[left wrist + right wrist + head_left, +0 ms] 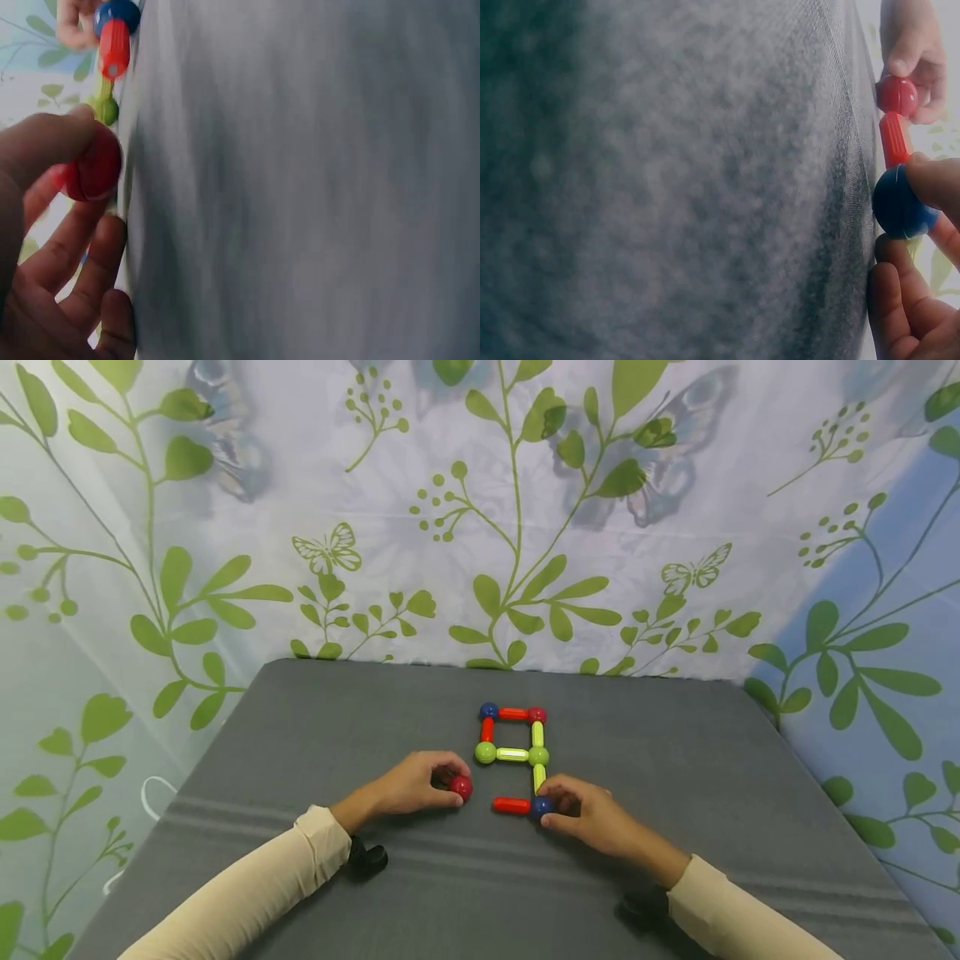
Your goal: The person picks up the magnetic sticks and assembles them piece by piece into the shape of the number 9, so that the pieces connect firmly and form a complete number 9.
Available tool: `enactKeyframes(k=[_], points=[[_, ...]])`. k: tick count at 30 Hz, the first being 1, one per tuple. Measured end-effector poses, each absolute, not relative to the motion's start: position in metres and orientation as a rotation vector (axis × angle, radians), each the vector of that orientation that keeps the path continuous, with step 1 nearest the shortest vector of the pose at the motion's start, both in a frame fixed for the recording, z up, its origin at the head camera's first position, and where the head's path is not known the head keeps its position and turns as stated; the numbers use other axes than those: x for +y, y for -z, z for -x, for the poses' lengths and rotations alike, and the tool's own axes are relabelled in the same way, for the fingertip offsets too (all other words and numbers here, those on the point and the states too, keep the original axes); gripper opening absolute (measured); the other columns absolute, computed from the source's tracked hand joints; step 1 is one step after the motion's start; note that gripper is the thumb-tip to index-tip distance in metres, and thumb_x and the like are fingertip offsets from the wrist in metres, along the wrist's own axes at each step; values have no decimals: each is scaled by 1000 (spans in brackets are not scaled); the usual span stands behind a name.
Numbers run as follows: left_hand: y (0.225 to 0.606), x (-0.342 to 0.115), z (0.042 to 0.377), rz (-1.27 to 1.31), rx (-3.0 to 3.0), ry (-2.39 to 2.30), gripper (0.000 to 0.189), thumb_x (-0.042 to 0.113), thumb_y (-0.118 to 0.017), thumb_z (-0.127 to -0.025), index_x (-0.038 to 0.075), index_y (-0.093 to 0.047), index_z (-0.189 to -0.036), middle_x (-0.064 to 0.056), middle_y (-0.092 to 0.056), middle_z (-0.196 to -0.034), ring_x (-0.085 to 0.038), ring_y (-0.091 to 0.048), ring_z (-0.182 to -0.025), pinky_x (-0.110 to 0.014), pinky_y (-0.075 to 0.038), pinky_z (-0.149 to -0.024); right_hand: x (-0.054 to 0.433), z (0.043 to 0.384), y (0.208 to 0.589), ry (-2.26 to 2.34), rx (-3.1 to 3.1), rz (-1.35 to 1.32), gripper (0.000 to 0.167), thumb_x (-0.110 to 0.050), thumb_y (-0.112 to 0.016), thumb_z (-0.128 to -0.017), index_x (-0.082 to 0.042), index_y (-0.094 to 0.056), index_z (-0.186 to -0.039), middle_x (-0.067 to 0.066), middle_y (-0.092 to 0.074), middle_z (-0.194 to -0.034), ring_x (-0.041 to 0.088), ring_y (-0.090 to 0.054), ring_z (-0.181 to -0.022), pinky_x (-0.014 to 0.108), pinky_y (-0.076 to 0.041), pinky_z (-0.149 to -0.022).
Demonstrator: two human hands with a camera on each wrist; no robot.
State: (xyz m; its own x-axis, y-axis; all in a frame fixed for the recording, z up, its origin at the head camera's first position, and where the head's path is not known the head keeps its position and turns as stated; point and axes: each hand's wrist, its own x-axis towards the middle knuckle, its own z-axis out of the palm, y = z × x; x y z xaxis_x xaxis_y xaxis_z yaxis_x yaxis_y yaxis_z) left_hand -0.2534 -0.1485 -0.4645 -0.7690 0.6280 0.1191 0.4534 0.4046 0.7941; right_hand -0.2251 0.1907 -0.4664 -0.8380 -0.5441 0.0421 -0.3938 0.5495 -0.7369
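My left hand pinches a red ball between thumb and fingers, just left of a red rod; a small gap parts ball and rod. The right hand grips a blue ball at the rod's right end. From that blue ball a yellow-green rod runs up to a green ball. Above it, rods and balls form a square, with a blue ball and a red ball at its far corners. In the left wrist view the held red ball sits against the thumb.
A grey cloth-covered table lies under everything. Behind it hangs a white curtain printed with green leaves and butterflies. Black straps show at both wrists, near the cream sleeves. A white cord loops at the table's left edge.
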Motion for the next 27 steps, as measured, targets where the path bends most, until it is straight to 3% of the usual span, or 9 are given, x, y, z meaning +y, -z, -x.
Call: enactKeyframes(k=[8, 16, 27], points=[[468, -131, 247, -1024, 2458, -1278, 36, 12, -84, -85, 6, -68, -117, 4, -69, -104, -13, -67, -96, -35, -52, -86, 192, 223, 469, 1175, 2586, 788, 34, -21, -82, -87, -21, -66, -117, -8, -66, -100, 13, -63, -86, 30, -51, -74], [464, -117, 245, -991, 2478, -1172, 35, 19, -85, -85, 16, -69, -116, 13, -67, -102, -6, -63, -95, -31, -50, -87, 193, 225, 467, 1172, 2609, 799, 34, -21, -82, -87, -23, -66, -117, -9, -65, -101, 12, -63, -86, 31, -51, -74], [467, -114, 245, -974, 2488, -1164, 35, 19, -86, -84, 20, -68, -114, 13, -66, -102, -6, -61, -94, -31, -50, -86, 193, 225, 468, 1160, 2583, 784, 35, -22, -82, -88, -21, -66, -119, -8, -65, -102, 13, -63, -88, 31, -50, -76]])
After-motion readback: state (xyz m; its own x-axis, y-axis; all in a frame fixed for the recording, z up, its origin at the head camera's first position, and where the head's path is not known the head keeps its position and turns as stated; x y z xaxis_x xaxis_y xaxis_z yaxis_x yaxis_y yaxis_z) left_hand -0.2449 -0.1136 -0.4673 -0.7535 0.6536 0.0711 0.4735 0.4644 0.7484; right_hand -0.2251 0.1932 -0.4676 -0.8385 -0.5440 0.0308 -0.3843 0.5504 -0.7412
